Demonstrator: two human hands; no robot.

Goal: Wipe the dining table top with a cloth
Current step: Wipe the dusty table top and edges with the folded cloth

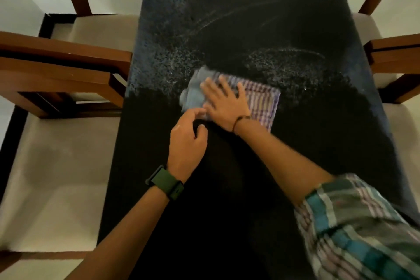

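My right hand (223, 103) spread flat on cloth (261, 102), long axis 3-to-9, unwiped desk (227, 18) toward 12; left hand (187, 141) loosely curled, empty.

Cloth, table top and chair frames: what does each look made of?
Cloth: woven fabric, probably cotton, matte; striped check and soft bunched folds at its left end. Table top: hard, dark, smooth, possibly stone or laminate; pale smear arcs and speckled droplets sit on it rather than soaking in. Chair frames: brown wood, satin finish, squared rails; grain too blurred to confirm.
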